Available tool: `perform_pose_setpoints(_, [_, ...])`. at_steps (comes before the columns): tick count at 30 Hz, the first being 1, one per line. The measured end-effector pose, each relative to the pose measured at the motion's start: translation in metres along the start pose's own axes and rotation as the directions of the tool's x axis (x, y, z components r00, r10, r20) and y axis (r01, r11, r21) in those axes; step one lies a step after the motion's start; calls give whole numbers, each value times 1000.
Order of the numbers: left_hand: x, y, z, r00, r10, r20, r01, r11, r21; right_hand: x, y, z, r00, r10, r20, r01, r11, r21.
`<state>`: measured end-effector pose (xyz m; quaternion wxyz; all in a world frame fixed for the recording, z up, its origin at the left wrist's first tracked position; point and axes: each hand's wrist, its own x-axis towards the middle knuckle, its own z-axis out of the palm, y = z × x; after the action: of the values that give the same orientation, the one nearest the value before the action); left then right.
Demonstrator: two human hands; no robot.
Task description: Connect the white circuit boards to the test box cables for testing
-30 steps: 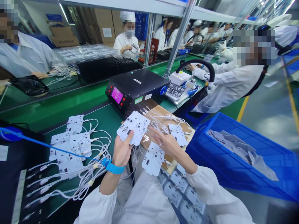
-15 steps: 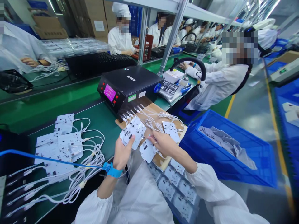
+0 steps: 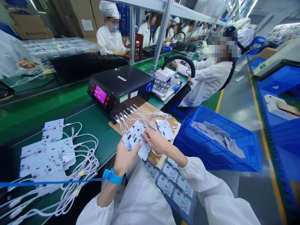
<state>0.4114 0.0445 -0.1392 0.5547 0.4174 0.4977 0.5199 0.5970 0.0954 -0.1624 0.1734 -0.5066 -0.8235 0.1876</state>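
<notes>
Green workbench (image 3: pixel 92 120) spans your frame. On it, centre: black unit (image 3: pixel 119 81), screen lit, cardboard (image 3: pixel 147 107) in front. Board rows (image 3: pixel 165 184), bottom centre: no leads visible; can't tell whether finished or waiting. Board cluster (image 3: pixel 35 159), frame left: white cables (image 3: pixel 89 164) reach some, so that hookup looks done. Your left hand (image 3: pixel 123 156), centre: fingers clamped on overlapping rear board (image 3: pixel 128 138) and front board (image 3: pixel 143 152). Your right hand (image 3: pixel 157 140): fingertips together at their right edge; can't tell on what. Lone board (image 3: pixel 165 128), right of centre, appears cabled. Held pair: judged mid-step, work left.
</notes>
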Motion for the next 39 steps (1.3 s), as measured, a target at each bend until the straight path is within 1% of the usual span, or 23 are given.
perform_pose_setpoints(2, [1,-3,-2,999,30,-16,-30,999,34,-4,2,-5,999,-42,19,41,998,40])
perform_pose_setpoints(4, [2,-4,-3,999,24,-30,-22,999,44,-12,4,-9,994,-105,12,105,994,7])
perform_pose_setpoints(6, [3,-3,-5,998,-5,-55,6,1000,20,-22,6,-9,984,-179,-7,178,978,-109])
perform_pose_setpoints(8, [4,1,-5,996,-19,-93,18,1000,-18,-32,8,-7,970,-242,-21,230,942,-244])
perform_pose_setpoints(10, [4,4,-4,992,-17,-124,12,999,-39,-42,9,-3,964,-263,-43,234,912,-335])
perform_pose_setpoints(12, [4,6,-4,990,-10,-142,3,999,-49,-50,8,1,963,-259,-73,215,905,-367])
perform_pose_setpoints(16, [4,6,-6,985,2,-170,-15,997,-72,-59,-1,6,966,-179,-188,116,945,-306])
perform_pose_setpoints(19, [4,5,-5,983,-6,-184,-12,995,-99,-62,-11,5,951,-126,-282,41,957,-288])
perform_pose_setpoints(21, [3,5,-4,981,-6,-193,-17,993,-113,-63,-16,5,945,-110,-307,18,958,-287])
perform_pose_setpoints(24, [2,4,-2,981,11,-193,-31,994,-101,-63,-17,10,956,-43,-291,-20,977,-210])
perform_pose_setpoints(27, [2,3,-3,978,20,-209,-38,996,-78,-62,-12,16,952,100,-290,-121,991,-56])
perform_pose_setpoints(29, [2,3,-4,974,22,-226,-38,997,-66,-60,-8,17,959,138,-248,-134,990,33])
perform_pose_setpoints(32, [1,2,-5,967,46,-251,-58,998,-40,-57,-5,16,984,103,-144,-84,987,134])
perform_pose_setpoints(33, [1,1,-5,964,56,-259,-66,997,-30,-55,-4,16,986,98,-133,-76,984,158])
perform_pose_setpoints(35, [2,1,-6,960,68,-272,-74,997,-13,-52,-3,19,985,94,-148,-66,981,182])
perform_pose_setpoints(37, [3,1,-8,954,90,-287,-96,995,-5,-50,-2,23,986,69,-152,-42,983,177])
perform_pose_setpoints(39, [6,1,-11,945,116,-306,-126,992,-11,-50,-2,28,992,23,-125,-3,988,153])
